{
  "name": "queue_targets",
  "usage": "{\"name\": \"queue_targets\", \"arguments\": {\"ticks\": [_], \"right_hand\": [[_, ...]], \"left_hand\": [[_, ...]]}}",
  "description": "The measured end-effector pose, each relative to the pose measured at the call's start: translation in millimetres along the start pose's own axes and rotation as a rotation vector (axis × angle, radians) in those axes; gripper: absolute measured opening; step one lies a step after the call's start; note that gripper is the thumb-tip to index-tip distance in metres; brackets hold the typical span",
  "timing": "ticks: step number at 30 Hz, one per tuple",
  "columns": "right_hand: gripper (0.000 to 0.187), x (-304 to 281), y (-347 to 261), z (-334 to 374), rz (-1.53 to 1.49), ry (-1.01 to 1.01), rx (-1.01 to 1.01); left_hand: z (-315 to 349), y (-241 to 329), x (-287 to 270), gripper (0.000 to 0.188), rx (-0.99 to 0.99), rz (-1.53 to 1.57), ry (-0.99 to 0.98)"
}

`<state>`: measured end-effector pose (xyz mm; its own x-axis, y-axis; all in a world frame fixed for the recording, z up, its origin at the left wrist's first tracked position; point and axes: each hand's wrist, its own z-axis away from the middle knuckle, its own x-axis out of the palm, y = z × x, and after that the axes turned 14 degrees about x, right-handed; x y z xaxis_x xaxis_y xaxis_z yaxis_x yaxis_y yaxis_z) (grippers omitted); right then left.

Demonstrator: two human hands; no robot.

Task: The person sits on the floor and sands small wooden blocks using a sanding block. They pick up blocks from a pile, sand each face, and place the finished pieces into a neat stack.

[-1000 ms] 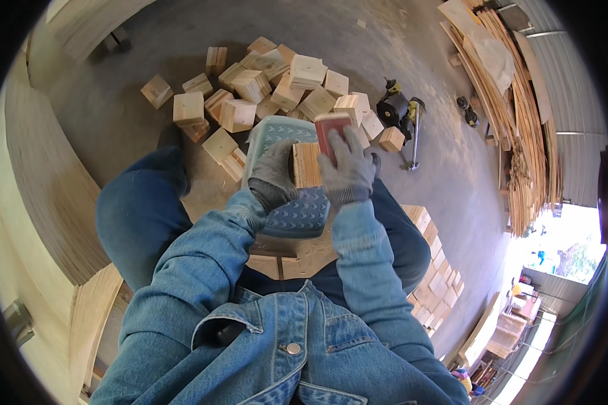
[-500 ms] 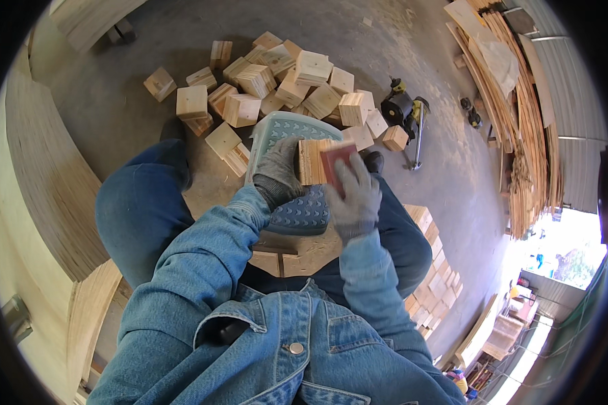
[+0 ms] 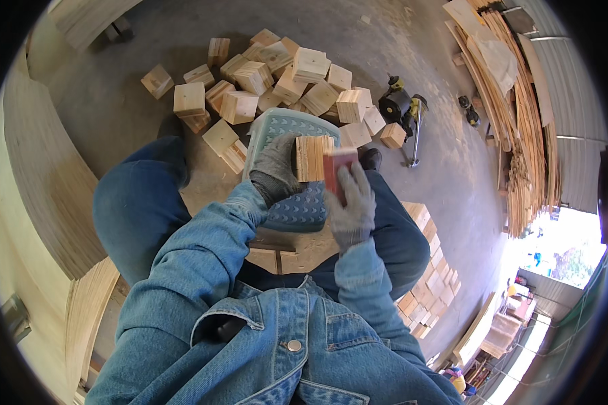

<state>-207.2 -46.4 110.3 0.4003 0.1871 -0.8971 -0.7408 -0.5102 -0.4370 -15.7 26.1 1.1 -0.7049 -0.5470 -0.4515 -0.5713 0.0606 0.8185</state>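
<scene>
My left hand (image 3: 275, 167), in a grey work glove, is closed on the left side of a laminated wooden block (image 3: 313, 159). My right hand (image 3: 355, 208), also gloved, grips a reddish-brown sanding block (image 3: 338, 173) by its near right part. The sanding block lies against the wooden block's right face. Whether the two touch along that whole face I cannot tell. Beneath both hands is a pale blue-green plastic stool top (image 3: 297, 213) with a raised pattern, between my knees.
Beyond the stool, a loose heap of wooden blocks (image 3: 253, 77) covers the floor. A black and yellow-green power tool (image 3: 400, 108) lies to its right. Stacked blocks (image 3: 434, 287) stand by my right knee. Long boards (image 3: 513, 121) line the right wall; a curved wooden panel (image 3: 44, 175) rises at left.
My right hand has drawn the sanding block slightly down toward me along the wooden block's face, and its tilt has altered. My left hand keeps its hold, with the wooden block barely shifted.
</scene>
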Motion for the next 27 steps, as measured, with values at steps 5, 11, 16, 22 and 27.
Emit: {"name": "queue_targets", "arguments": {"ticks": [5, 11, 16, 22, 27], "right_hand": [[0.064, -4.6, 17.9, 39.8, -0.188, -0.068, 0.109], [0.060, 3.3, -1.3, -45.5, -0.238, -0.122, 0.098], [0.058, 30.0, -9.0, -123.7, -0.710, -0.330, 0.364], [0.059, 27.0, 30.9, -82.2, -0.943, -0.406, 0.523], [0.054, 0.3, 51.5, -1.7, -1.002, -0.469, 0.688]], "left_hand": [[-3.2, 4.9, -1.8, 0.093, -0.058, -0.061, -0.080], [-2.0, 6.6, -5.2, 0.089, -0.046, 0.012, -0.039], [0.7, -2.6, 0.7, 0.088, -0.050, 0.062, -0.038], [-1.4, 7.8, -0.3, 0.093, -0.060, -0.052, -0.036], [-0.5, -5.0, 6.6, 0.092, -0.028, 0.026, 0.012]]}}
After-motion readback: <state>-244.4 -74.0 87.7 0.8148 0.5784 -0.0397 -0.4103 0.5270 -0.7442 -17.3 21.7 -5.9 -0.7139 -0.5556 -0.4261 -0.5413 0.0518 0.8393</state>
